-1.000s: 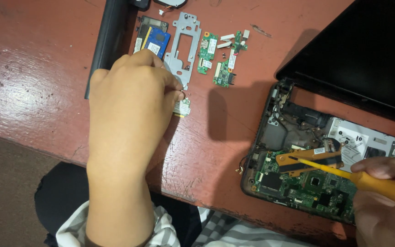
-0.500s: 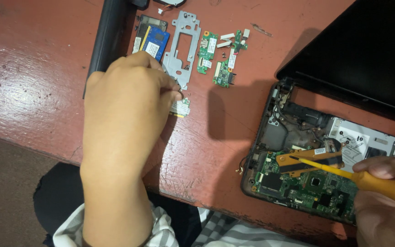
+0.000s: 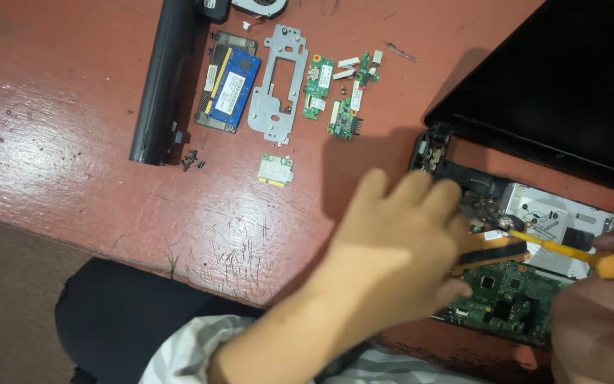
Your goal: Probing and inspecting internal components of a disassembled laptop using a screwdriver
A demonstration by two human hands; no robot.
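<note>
My left hand point(image 3: 392, 249) lies with fingers spread over the left part of an opened laptop base point(image 3: 534, 213), covering some of its green mainboard point(image 3: 513, 299). My right hand point(image 3: 598, 327) grips a yellow-handled screwdriver point(image 3: 598, 262), whose shaft points left toward the middle of the base beside an orange ribbon cable point(image 3: 492, 250). A small white-and-green card point(image 3: 275, 171) lies alone on the red table point(image 3: 72, 163), apart from both hands.
Laid out at the back are a long black battery point(image 3: 161, 78), a blue memory module point(image 3: 230, 89), a grey metal bracket point(image 3: 278, 82), small green boards point(image 3: 318, 85) and loose black screws point(image 3: 192, 160). The laptop's dark screen point(image 3: 570, 78) lies open at right. The table's near edge is scratched.
My left hand has let go of the small card and swung right onto the laptop base. The card stays on the table. The right hand and screwdriver have hardly moved.
</note>
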